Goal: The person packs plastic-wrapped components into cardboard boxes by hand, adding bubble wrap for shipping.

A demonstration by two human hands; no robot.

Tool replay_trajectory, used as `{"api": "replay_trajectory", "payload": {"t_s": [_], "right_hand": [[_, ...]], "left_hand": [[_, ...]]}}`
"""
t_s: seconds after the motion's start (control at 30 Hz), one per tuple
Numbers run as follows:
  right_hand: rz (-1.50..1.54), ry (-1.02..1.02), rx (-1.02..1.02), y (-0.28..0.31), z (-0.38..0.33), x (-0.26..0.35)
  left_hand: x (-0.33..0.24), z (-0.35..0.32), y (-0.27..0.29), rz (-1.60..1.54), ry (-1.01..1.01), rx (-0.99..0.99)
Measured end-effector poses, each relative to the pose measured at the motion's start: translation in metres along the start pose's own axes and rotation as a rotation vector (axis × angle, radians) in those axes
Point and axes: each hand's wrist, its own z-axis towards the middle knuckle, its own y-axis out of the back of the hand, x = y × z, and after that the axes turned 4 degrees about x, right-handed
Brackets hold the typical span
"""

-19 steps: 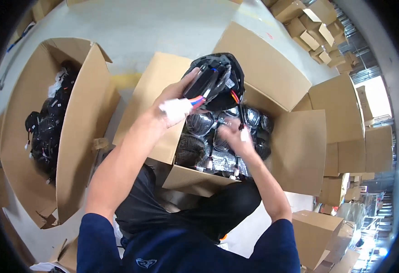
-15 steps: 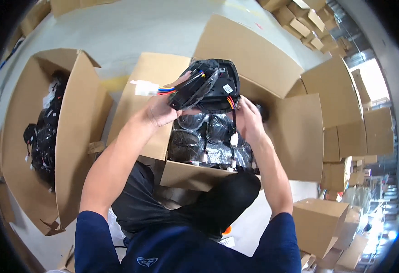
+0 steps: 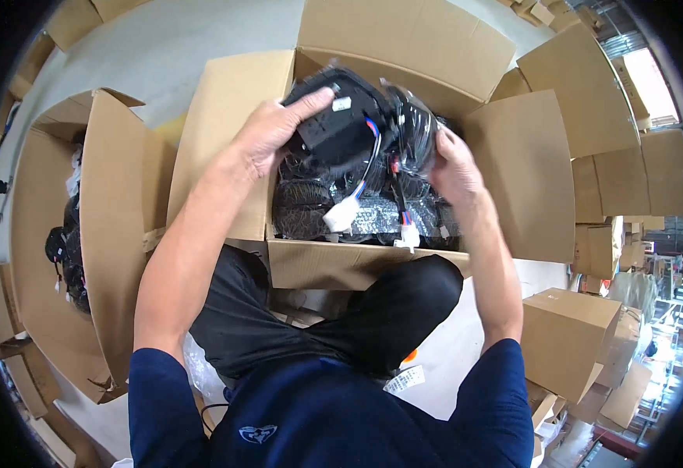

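My left hand (image 3: 267,131) grips a black plastic housing (image 3: 330,129) with a small white label, its thumb on the face. From this housing hangs a wire lead ending in a white connector (image 3: 341,214). Closed on the edge of a second black housing (image 3: 415,129) in clear wrap is my right hand (image 3: 458,168); that one's lead ends in another white connector (image 3: 408,236). Both housings are held over an open cardboard box (image 3: 334,265), side by side. Inside lie several wrapped black housings (image 3: 299,210), partly hidden by what I hold.
To the left stands another open cardboard box (image 3: 119,234) with black wired parts (image 3: 72,234) inside. A closed carton (image 3: 571,335) sits at the right, and more cartons are stacked beyond. My crossed legs (image 3: 279,327) are against the near side of the middle box.
The two housings, close together before, are now apart, one in each hand. They have turned, and their leads hang down over the box. The view has shifted slightly.
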Motion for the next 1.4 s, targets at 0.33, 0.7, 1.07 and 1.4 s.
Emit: {"api": "replay_trajectory", "payload": {"t_s": [0.33,0.7,1.07,1.4], "right_hand": [[-0.380,-0.625,-0.119,0.047,-0.044,-0.076],[-1.212,-0.507,-0.008,0.023,-0.050,-0.121],[-1.834,0.348,-0.032,-0.104,-0.021,-0.002],[-0.273,-0.330,-0.548,0.061,-0.098,-0.026]], "left_hand": [[-0.006,0.009,0.015,-0.015,-0.073,-0.310],[0.013,0.012,0.009,0.122,-0.035,-0.266],[0.058,0.010,-0.050,0.492,0.028,-0.056],[0.104,0.015,-0.056,0.897,0.020,0.168]]}}
